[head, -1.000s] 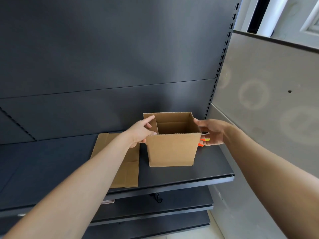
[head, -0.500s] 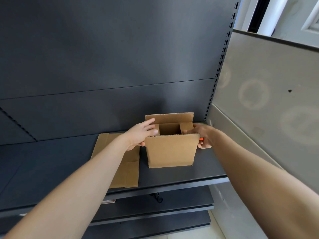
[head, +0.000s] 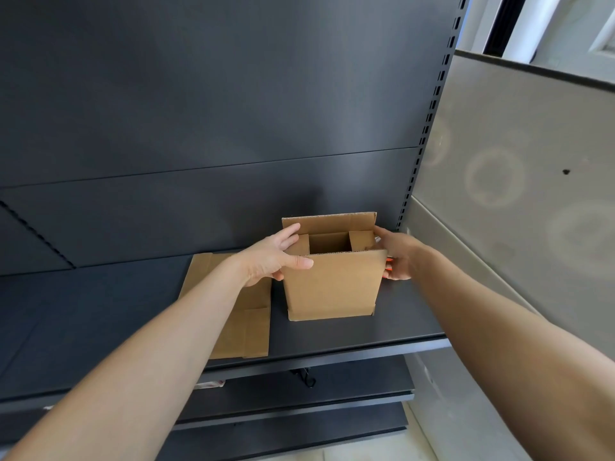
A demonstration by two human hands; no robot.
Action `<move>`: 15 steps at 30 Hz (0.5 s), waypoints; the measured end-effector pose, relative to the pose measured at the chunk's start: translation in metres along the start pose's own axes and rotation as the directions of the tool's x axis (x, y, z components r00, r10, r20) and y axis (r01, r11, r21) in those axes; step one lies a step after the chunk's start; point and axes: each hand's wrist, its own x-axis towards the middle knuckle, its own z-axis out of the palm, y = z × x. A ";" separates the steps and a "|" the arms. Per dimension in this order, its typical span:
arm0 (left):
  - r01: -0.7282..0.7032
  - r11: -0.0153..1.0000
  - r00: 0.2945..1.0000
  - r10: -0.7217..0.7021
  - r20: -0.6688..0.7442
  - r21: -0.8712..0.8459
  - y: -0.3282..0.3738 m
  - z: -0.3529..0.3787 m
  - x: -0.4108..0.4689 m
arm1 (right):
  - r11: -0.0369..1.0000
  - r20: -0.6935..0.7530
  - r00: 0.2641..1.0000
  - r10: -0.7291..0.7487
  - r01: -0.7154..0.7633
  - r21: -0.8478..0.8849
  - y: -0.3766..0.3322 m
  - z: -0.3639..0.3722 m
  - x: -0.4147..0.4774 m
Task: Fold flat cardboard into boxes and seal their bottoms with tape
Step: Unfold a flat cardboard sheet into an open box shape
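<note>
Grip flat-fingered: left hand (head: pixel 269 257) and right hand (head: pixel 397 257) press cardboard box (head: pixel 332 284) end flaps (head: pixel 362 240) inward; uneven push could skew it.

My left hand (head: pixel 269 261) and right hand (head: pixel 399 257): bare. Left forearm (head: pixel 149 344) and right forearm (head: pixel 499 327) bare too, all the way to the lower frame corners. Left thumbnail (head: pixel 307 262) short, plain. Orange specks (head: pixel 388 261) at my right fingertips, centre-right of frame; nail polish or not, can't tell.
</note>
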 end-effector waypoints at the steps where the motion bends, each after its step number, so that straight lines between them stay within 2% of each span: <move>1: 0.005 1.000 1.000 -0.005 0.008 -0.019 0.000 -0.001 0.000 | 0.999 -0.002 1.000 -0.023 0.023 0.038 0.000 0.001 -0.001; 5: 0.007 0.998 1.000 -0.009 -0.021 -0.066 -0.001 -0.003 0.002 | 0.992 0.033 0.997 -0.070 0.066 0.109 -0.002 0.002 -0.008; 8: -0.020 1.000 0.986 0.017 -0.167 -0.016 -0.002 0.003 0.006 | 0.996 0.069 0.996 -0.058 0.053 0.076 -0.006 0.001 -0.016; 11: -0.032 0.998 0.943 0.046 -0.328 0.048 -0.003 0.013 0.011 | 0.997 0.096 0.994 -0.061 0.057 0.048 -0.011 0.000 -0.015; 15: 0.036 0.972 0.856 0.089 -0.509 0.230 -0.002 0.022 0.014 | 0.999 0.006 0.999 -0.035 0.035 0.034 -0.012 0.006 -0.013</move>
